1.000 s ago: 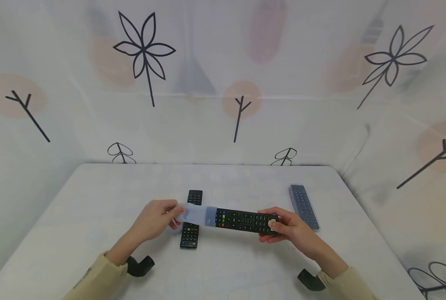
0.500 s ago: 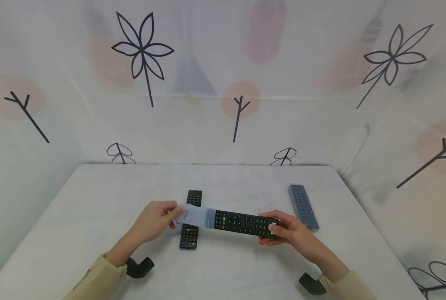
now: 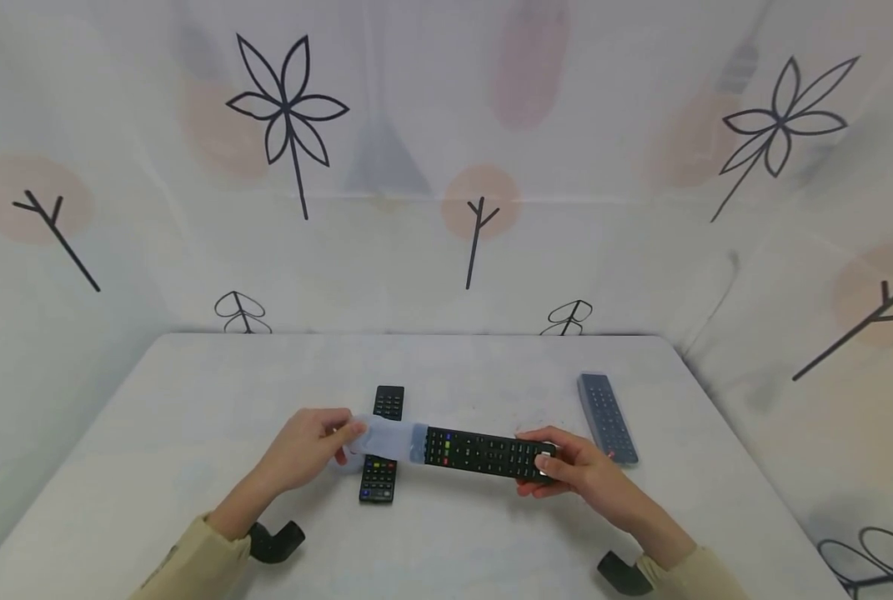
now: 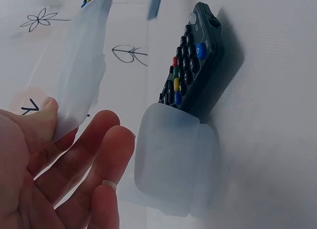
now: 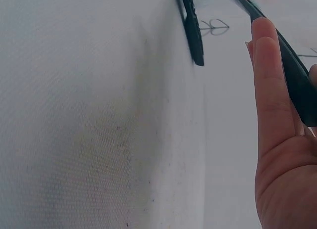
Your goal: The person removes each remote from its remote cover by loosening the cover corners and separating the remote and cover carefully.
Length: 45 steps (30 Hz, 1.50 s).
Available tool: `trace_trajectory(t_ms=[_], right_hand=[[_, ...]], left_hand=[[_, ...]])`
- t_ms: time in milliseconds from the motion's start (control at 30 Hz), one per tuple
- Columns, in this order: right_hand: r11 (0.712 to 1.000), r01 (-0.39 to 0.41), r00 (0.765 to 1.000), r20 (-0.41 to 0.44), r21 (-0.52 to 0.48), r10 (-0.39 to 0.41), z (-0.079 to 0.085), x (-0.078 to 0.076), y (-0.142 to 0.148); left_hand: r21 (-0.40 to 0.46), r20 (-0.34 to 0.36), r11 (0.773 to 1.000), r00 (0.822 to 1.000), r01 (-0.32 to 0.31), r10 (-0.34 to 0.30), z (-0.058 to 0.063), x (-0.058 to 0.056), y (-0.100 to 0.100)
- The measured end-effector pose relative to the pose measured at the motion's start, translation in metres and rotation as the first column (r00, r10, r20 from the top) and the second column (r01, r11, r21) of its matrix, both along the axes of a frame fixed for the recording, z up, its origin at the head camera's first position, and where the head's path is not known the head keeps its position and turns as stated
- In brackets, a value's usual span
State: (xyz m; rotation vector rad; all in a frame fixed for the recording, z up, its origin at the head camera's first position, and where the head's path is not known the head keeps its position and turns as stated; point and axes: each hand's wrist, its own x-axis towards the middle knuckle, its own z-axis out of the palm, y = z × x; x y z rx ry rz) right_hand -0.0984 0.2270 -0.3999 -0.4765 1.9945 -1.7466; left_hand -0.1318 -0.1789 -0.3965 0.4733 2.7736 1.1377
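My right hand (image 3: 577, 467) grips a black remote control (image 3: 484, 452) by its right end, thumb on top of the buttons. The remote's left end is inside a translucent bluish cover (image 3: 389, 440). My left hand (image 3: 303, 450) pinches the far end of this cover between thumb and fingers. In the left wrist view, the cover (image 4: 81, 66) slants upward from the thumb, with coloured buttons peeking out at its top. Beneath the held pair lies a second black remote (image 3: 378, 482) on the table. Another translucent cover (image 4: 171, 160) overlaps its lower part in the left wrist view.
At the right of the white table (image 3: 491, 542) lies a blue-grey remote in a cover (image 3: 608, 418), just beyond my right hand. Patterned white cloth (image 3: 446, 108) hangs behind and at the sides. Dark wrist mounts (image 3: 277, 542) stick out from both sleeves.
The head view has tilted slightly, moving the whole scene a little lower. Both hands, the remote and the cover keep nearly the same places.
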Motion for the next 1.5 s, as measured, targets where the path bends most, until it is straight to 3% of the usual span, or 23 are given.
trace_trajectory(t_ms=[500,867,967,1067,1133,1267,1500], right_hand=[[1.000,0.006,1.000,-0.008,0.015,-0.005,0.000,-0.001,-0.005],[1.000,0.015,1.000,0.016,0.010,-0.015,-0.002,-0.001,-0.001],[0.998,0.057,0.998,0.028,0.005,-0.057,-0.003,-0.001,0.008],[0.989,0.148,0.988,0.050,-0.002,-0.148,-0.004,0.000,0.023],[0.980,0.197,0.979,0.059,-0.009,-0.196,-0.004,0.002,0.033],[0.981,0.192,0.979,0.069,-0.004,-0.191,-0.005,0.002,0.041],[0.983,0.185,0.977,0.104,0.019,-0.186,-0.008,0.002,0.041]], left_hand=[[0.026,0.033,0.999,0.999,-0.024,0.023,-0.001,0.002,-0.007],[0.026,0.013,0.999,0.999,-0.047,0.046,-0.001,0.001,-0.007],[0.053,0.020,0.992,0.993,-0.115,0.114,-0.001,-0.001,-0.017],[0.080,0.011,0.970,0.973,-0.231,0.230,0.002,0.001,-0.034],[0.100,-0.005,0.956,0.961,-0.274,0.276,0.006,0.002,-0.044],[0.093,-0.042,0.965,0.967,-0.245,0.250,0.011,0.001,-0.052],[0.091,-0.027,0.962,0.965,-0.257,0.260,0.010,0.002,-0.050]])
